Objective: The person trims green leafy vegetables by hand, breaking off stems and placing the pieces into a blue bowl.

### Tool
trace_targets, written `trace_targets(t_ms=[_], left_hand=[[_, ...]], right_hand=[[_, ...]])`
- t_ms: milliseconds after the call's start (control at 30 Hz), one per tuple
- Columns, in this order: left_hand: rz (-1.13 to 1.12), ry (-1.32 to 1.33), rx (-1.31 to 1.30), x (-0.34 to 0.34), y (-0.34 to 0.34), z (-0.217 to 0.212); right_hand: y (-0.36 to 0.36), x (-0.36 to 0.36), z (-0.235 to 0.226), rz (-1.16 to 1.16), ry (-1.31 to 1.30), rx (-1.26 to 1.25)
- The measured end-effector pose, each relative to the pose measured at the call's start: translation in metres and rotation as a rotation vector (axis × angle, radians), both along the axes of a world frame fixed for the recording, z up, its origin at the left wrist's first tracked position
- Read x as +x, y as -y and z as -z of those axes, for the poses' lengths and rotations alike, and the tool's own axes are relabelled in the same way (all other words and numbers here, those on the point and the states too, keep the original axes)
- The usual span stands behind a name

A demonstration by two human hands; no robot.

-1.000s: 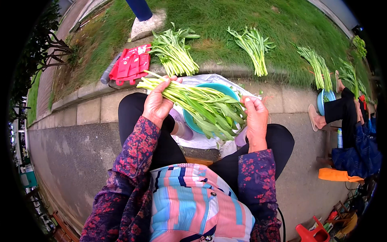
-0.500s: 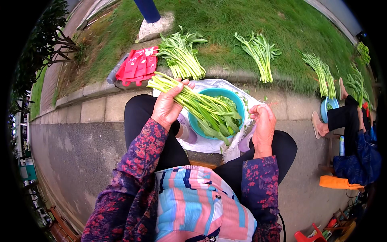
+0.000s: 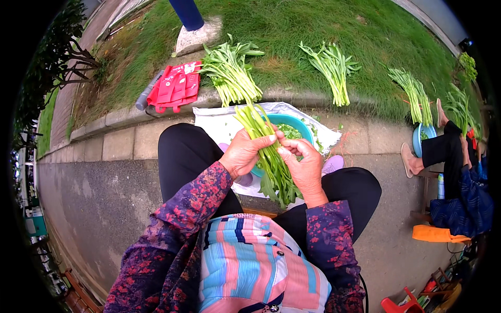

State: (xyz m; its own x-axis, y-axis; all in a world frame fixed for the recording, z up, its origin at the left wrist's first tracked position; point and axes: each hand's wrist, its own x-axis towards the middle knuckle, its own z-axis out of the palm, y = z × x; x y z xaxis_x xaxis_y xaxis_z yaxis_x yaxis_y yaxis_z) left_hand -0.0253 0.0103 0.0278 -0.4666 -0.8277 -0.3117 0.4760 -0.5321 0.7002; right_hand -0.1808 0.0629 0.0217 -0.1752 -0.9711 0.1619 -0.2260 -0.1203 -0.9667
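Note:
My left hand (image 3: 241, 154) is closed round a bunch of long-stemmed leafy greens (image 3: 276, 176), pale stem ends pointing away from me and leaves hanging toward my lap. Close beside it, my right hand (image 3: 305, 171) pinches at the stems in the middle of the bunch; its fingertips are partly hidden by the greens. Beneath the bunch sits a turquoise basin (image 3: 304, 127) with torn green leaves in it. The basin rests on a white sheet (image 3: 210, 119) between my feet.
Bundles of greens lie along the kerb and grass: one (image 3: 233, 78) beside a red bag (image 3: 177, 86) and grey cylinder (image 3: 148, 93), another (image 3: 336, 78) further right. At right, a seated person's leg (image 3: 441, 151) is near a blue basin (image 3: 417, 141). A red stool (image 3: 402, 305) stands lower right.
My left hand has brought the greens closer and turned them more upright. My right hand has moved left from beside the basin onto the bunch.

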Motion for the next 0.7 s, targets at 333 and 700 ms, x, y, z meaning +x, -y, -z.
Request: trace_targets(t_ms=[333,700], left_hand=[[0.037,-0.014,0.038,-0.003,0.0,0.009],[0.064,-0.094,0.068,-0.005,0.0,0.012]], right_hand=[[-0.002,0.007,0.013,0.087,0.006,0.001],[-0.003,0.01,0.011,0.069,-0.303,-0.176]])
